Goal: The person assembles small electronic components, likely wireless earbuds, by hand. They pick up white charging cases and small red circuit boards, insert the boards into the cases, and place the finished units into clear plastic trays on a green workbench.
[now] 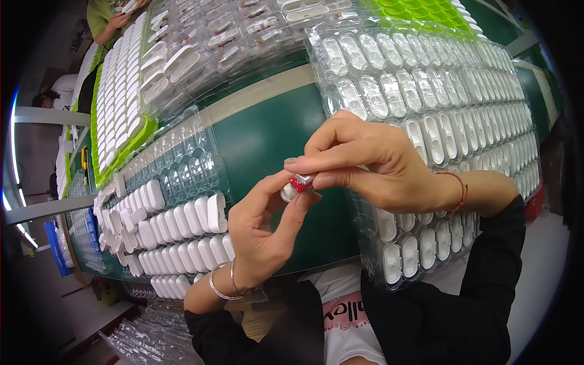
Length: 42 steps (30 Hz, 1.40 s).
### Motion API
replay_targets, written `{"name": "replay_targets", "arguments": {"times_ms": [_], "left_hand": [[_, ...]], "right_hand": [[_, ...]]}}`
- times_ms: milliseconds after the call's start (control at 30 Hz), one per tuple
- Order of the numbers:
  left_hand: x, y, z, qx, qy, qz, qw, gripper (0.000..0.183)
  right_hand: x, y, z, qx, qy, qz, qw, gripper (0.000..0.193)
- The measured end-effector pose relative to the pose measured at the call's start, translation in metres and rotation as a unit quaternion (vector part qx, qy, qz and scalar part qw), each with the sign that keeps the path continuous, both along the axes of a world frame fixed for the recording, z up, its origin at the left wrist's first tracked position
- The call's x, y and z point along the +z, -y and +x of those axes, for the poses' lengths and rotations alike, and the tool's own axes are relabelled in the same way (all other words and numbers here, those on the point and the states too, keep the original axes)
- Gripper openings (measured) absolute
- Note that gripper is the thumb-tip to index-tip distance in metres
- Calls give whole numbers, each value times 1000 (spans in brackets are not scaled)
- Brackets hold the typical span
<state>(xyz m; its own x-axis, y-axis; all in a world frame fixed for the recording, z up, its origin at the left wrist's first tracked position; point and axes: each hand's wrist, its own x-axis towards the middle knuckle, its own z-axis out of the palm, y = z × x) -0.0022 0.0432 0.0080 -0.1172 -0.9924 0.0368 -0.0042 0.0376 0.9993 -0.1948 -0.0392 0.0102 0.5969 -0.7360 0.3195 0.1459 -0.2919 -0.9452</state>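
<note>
Here, left hand (261, 228) and right hand (365, 161) together, fingers of both pinched shut on small red-and-silver part (297, 185), above green table (267, 137).

White cases (182, 222), clear trays (426, 91), green table (267, 146), red-and-silver piece (298, 184).

Your left hand (258, 228) and right hand (365, 161) meet above the middle of the green work table (267, 140), both touching a small silver and red roll (297, 185) between their fingertips. To your left on the table: a clear plastic blister tray of white oblong case shells (176, 228). To your right: a larger clear blister tray of white shells (450, 109), reaching the near edge. Behind, further clear trays (243, 27) overlap one another. Far left: a green tray of white shells (121, 109), with what may be another person's hand (115, 21) behind it.
</note>
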Motion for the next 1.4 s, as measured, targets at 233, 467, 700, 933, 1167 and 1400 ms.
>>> {"name": "replay_targets", "arguments": {"times_ms": [233, 467, 700, 933, 1167, 1400], "left_hand": [[-5, 3, -1, 25, 20, -26, 999, 35], [-8, 5, 0, 31, 41, -81, 995, 34], [-11, 5, 8, -21, 74, -93, 993, 34], [-12, 6, 0, 44, 43, -103, 993, 33], [-11, 8, 3, 33, 65, -107, 992, 34], [-9, 7, 2, 31, 51, -84, 995, 33]], "right_hand": [[-5, 3, 0, -84, -29, -232, 969, 37], [-4, 4, 0, -91, -27, -285, 954, 39], [-8, 7, 0, -78, -41, -293, 952, 38], [-5, 6, 2, -73, -51, -305, 948, 36], [-7, 8, 2, -53, -43, -301, 951, 38], [-7, 4, 2, -82, -66, -319, 942, 38]]}}
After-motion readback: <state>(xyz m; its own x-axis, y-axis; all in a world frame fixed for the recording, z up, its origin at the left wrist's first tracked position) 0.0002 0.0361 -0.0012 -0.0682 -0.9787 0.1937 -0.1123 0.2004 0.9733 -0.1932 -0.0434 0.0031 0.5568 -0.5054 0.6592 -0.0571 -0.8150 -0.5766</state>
